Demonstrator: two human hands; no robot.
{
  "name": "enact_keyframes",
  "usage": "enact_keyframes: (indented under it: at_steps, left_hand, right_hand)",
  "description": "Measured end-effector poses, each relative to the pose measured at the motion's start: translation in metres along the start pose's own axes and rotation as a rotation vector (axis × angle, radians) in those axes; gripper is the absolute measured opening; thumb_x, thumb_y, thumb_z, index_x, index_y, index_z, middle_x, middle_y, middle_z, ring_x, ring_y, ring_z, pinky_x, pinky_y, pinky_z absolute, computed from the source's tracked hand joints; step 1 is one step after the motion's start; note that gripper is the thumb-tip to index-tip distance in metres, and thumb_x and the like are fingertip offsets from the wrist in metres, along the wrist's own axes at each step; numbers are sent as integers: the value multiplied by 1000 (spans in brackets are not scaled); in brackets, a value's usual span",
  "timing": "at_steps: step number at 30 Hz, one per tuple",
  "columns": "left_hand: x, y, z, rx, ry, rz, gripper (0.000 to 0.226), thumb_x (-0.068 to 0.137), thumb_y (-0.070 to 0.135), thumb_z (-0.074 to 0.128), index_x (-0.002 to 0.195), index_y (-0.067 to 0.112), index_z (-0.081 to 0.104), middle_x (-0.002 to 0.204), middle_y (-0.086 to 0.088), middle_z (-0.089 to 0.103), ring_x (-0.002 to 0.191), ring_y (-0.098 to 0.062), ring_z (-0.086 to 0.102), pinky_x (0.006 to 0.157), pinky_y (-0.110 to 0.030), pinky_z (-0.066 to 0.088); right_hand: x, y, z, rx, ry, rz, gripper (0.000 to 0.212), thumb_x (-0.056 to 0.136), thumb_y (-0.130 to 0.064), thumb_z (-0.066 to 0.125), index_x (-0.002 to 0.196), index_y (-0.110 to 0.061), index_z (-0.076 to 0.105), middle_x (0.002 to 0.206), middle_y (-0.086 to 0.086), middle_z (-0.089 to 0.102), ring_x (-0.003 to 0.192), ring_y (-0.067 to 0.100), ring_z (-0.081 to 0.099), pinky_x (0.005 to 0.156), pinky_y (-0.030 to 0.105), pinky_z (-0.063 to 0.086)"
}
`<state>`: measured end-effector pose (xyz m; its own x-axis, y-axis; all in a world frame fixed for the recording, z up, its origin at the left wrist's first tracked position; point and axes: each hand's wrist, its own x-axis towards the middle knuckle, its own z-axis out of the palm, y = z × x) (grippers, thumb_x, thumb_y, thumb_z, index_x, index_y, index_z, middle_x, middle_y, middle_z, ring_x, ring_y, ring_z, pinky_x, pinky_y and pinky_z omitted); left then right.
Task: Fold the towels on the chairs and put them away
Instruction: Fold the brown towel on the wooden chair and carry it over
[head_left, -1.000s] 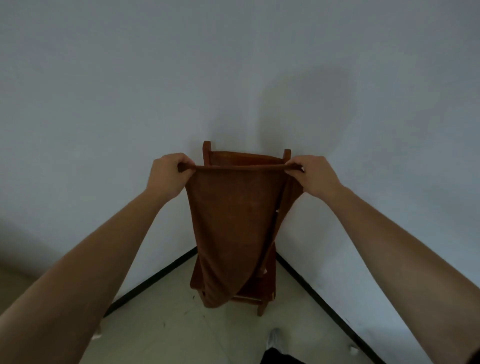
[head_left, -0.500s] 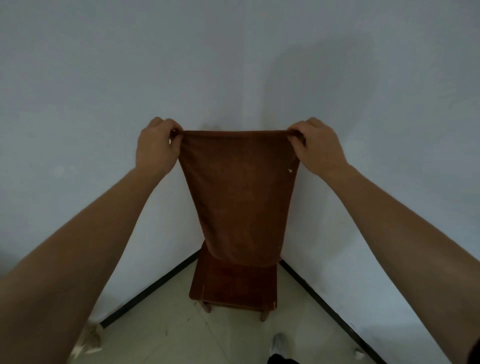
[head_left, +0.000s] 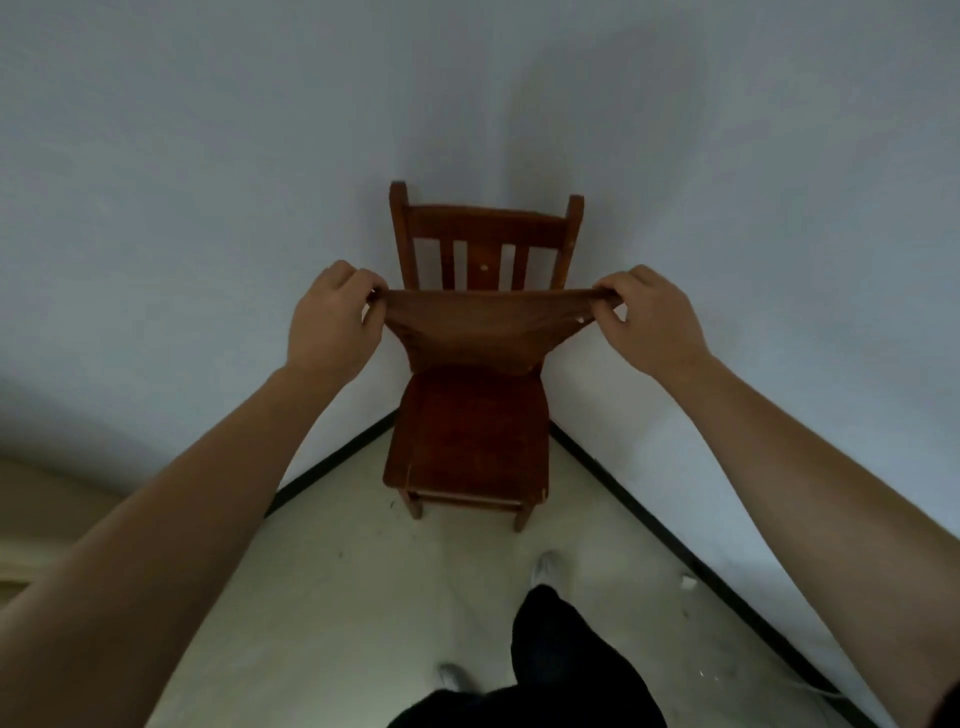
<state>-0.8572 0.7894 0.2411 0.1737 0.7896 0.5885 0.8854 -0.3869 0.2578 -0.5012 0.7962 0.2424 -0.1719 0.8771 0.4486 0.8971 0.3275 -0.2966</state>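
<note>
Pinching the brown towel (head_left: 472, 332) by both top corners, my left hand (head_left: 330, 325) and right hand (head_left: 652, 319) holding it stretched between them, in the corner of the white walls (head_left: 208, 156) where the wooden chair (head_left: 470, 431) stands, towel hanging across its backrest down to seat level, my shoe (head_left: 545, 566) nearby.

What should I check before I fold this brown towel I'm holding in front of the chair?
1. Left hand pinches one top corner of the towel: ok.
2. Right hand pinches the other top corner: ok.
3. Both corners held level: ok.
4. Top edge stretched between the hands: ok, though the cloth just below it bunches a little.
5. Towel off the floor: ok.
6. Bottom edge lying flat on the seat of the chair: cannot tell, because towel and seat look the same colour.
</note>
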Motion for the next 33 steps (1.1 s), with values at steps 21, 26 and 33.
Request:
enact_keyframes:
  at_steps: [21, 26, 33]
  left_hand:
    - [-294, 14, 134, 22, -1097, -451, 22, 94, 21, 52, 112, 18, 64, 103, -8, 58, 92, -33, 60, 75, -41, 52]
    - [-285, 10, 145, 67, -1142, -442, 21, 95, 23, 50, 112, 22, 63, 102, -4, 58, 90, -29, 62, 73, -40, 53]
    - [-220, -10, 194, 148, -1052, -458, 21, 94, 17, 51, 109, 20, 65, 101, -6, 58, 86, -29, 61, 69, -36, 49]
  right_hand:
    - [-251, 32, 182, 61, -952, 202, 19, 89, -21, 60, 104, -13, 69, 97, 6, 62, 87, 25, 61, 73, 33, 49]
    - [-239, 44, 189, 96, -1118, 170, 24, 87, -17, 61, 109, -13, 69, 103, 7, 62, 92, 25, 60, 79, 33, 50]
    - [-150, 86, 229, 88, -1003, 117, 18, 86, -18, 59, 104, -16, 61, 98, 2, 58, 82, 20, 54, 70, 29, 40]
